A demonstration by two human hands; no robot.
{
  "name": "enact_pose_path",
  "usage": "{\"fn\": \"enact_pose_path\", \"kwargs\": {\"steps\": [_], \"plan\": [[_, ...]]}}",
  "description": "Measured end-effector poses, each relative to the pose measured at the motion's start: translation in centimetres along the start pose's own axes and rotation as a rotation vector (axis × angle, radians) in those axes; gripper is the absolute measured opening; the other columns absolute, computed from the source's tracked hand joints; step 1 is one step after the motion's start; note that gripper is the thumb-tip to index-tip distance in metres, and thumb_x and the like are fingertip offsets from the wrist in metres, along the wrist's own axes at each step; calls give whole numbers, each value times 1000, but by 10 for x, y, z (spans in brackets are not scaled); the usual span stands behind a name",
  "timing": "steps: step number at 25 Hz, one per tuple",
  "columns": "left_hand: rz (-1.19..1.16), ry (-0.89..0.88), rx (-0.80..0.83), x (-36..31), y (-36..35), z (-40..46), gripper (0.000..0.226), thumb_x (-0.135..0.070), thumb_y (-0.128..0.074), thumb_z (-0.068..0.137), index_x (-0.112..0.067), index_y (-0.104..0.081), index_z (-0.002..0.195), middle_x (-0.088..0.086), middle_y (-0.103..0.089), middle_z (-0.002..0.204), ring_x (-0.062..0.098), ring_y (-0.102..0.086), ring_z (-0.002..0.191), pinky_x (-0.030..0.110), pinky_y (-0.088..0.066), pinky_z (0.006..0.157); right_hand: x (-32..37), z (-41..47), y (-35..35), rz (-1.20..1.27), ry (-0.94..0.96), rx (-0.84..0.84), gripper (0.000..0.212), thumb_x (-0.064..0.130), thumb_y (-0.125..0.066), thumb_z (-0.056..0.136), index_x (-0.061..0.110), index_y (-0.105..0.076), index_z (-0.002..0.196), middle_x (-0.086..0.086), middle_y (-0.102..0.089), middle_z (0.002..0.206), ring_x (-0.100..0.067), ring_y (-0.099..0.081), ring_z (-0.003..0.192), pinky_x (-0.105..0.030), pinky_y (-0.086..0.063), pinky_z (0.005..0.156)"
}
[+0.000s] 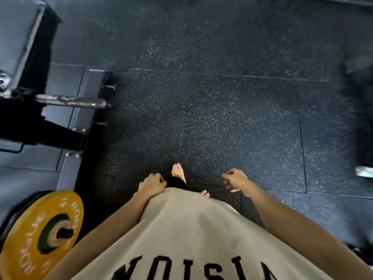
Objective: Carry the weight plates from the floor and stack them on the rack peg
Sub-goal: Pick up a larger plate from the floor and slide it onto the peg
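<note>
Speckled matt rubber floor (232,122); glossy yellow plate (24,235).

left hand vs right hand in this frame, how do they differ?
1. The left hand lies against the beige shirt; the right hand hangs away from the shirt, over the floor.
2. The left hand is nearer the yellow plate; the right hand is on the far side from it.
Shared: both hold nothing, with fingers loosely curled.
</note>
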State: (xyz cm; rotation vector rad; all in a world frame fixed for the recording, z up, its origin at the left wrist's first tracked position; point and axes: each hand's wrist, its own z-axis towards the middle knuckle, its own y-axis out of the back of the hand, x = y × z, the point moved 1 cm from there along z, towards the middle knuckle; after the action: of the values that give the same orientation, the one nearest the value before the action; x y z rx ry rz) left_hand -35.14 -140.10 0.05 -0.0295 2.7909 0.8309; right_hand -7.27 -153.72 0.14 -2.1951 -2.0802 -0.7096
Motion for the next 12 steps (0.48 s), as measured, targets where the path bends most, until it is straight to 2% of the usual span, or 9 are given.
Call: {"fn": "enact_pose_path", "kwargs": {"steps": [3,6,9,12], "plan": [[-11,-41,24,-49,29,50,16,-35,-51,94,-24,-60,103,2,-61,115,21,-58,104,40,-47,94,31,34,38,-20,5,-1,11,22,-53,99,11,-54,99,-5,-59,76,-18,-55,63,-28,-47,58],[-22,-63,61,-104,73,114,21,-30,-51,97,-16,-60,109,6,-64,116,22,-58,102,35,-46,88,80,77,86,-3,8,-35,11,21,-55,98,10,-54,95,-5,-58,74,-18,-54,60,-26,-46,57],[-3,-80,78,-161,146,173,21,-29,-52,96,-15,-59,110,8,-64,116,22,-57,99,33,-43,84,140,111,141,14,-45,-81,11,21,-56,98,13,-54,90,-5,-57,72,-19,-54,60,-26,-45,56],[-19,-97,60,-208,222,223,25,-30,-52,98,-13,-59,115,8,-62,116,23,-57,102,34,-43,85,204,144,191,65,-33,-131,10,20,-56,98,11,-55,93,-4,-57,68,-19,-53,59,-27,-44,56]]}}
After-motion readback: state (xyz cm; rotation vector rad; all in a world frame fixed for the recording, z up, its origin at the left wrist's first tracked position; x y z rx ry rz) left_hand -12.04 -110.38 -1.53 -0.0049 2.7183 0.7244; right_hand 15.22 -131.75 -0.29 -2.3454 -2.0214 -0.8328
